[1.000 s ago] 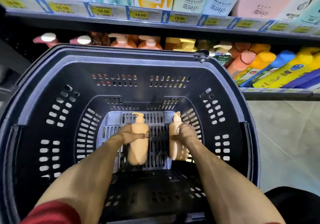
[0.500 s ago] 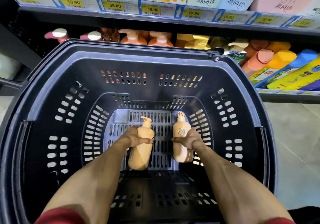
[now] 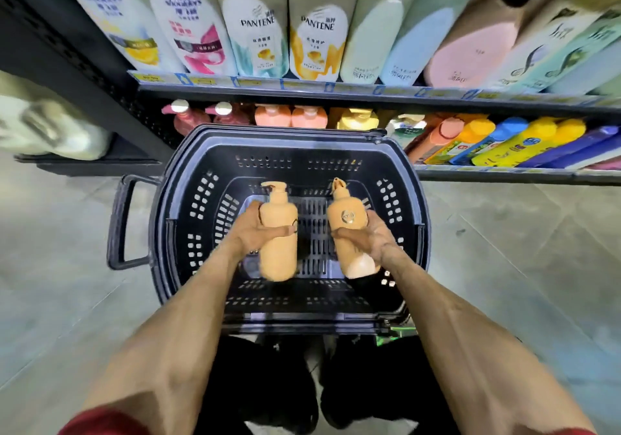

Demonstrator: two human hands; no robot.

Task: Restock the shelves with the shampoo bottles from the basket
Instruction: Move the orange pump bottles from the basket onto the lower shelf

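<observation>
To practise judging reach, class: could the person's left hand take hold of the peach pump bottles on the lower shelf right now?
Probably not: the left hand is full, gripping an orange bottle over the basket, though the path to the peach pump bottles looks open.

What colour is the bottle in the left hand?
Pale orange; the head view shows the bottle best.

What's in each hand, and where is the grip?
Left hand grips the left orange pump bottle around its mid-body; right hand grips the right orange pump bottle the same way.
</observation>
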